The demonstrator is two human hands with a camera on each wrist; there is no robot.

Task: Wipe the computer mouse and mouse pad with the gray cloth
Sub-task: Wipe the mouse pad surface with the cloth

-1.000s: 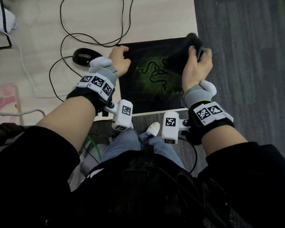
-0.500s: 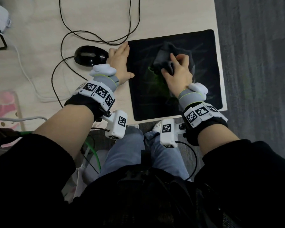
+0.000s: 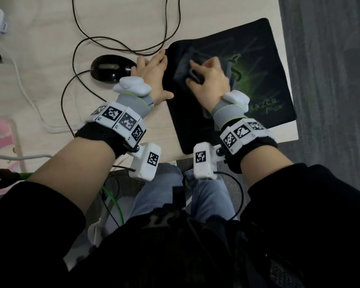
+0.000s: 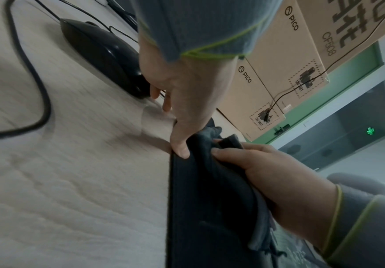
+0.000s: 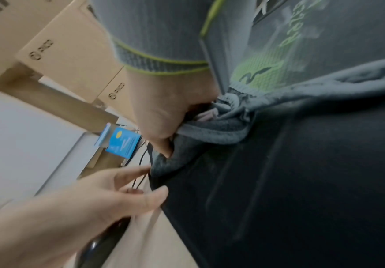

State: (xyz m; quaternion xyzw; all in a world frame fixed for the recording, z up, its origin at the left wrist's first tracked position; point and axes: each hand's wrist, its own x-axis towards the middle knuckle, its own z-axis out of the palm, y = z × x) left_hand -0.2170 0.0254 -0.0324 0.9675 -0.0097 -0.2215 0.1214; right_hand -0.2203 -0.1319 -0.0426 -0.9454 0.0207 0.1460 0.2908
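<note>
Wiping the mouse pad [image 3: 264,65]: right hand [image 3: 211,85] clutches gray cloth [image 3: 182,68], flat left hand [image 3: 154,77] steadies; mouse [image 3: 110,68] follows.

surface [image 3: 133,21]: light wood-grain top, right edge meets gray carpet
mouse pad [image 3: 264,65]: black, green logo, lies flat at surface's right front corner
computer mouse [image 3: 110,68]: black, wired, just left of pad
cables [image 3: 121,45]: black loops behind mouse; white cable [image 3: 29,100] further left
pink item [image 3: 0,140]: at left edge, blurred
</note>
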